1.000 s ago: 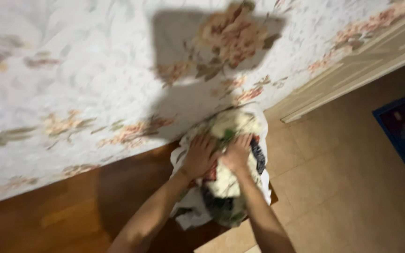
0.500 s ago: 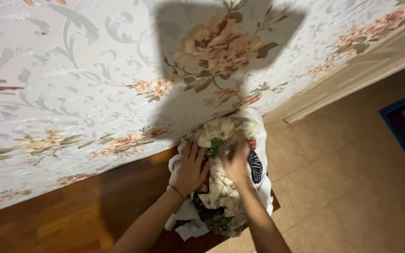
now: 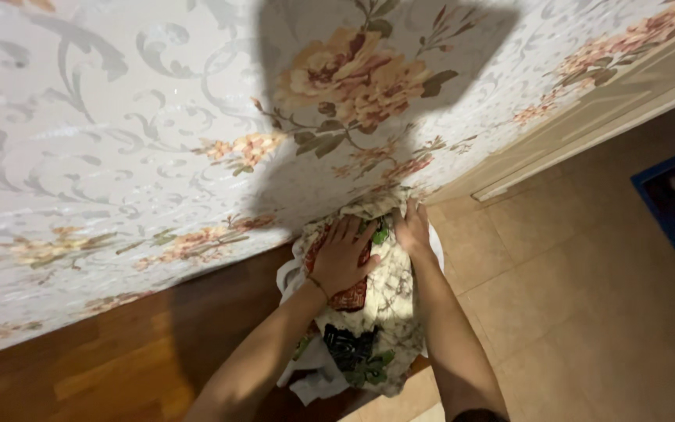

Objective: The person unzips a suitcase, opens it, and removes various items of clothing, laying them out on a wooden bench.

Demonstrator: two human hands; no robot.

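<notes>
My left hand (image 3: 343, 256) lies flat, fingers spread, grip apart, pressing on top of the patterned cloth pile (image 3: 369, 312). Right hand (image 3: 412, 227) is on the pile's far right edge w/ fingers curled over it; can't tell if that grip is closed on fabric. Pile, cream w/ red, green & black prints over white cloth, sits at the end of the wooden table (image 3: 119, 367), up against the floral wallpaper (image 3: 119, 156). Tiled floor (image 3: 572, 312) to the right.
</notes>
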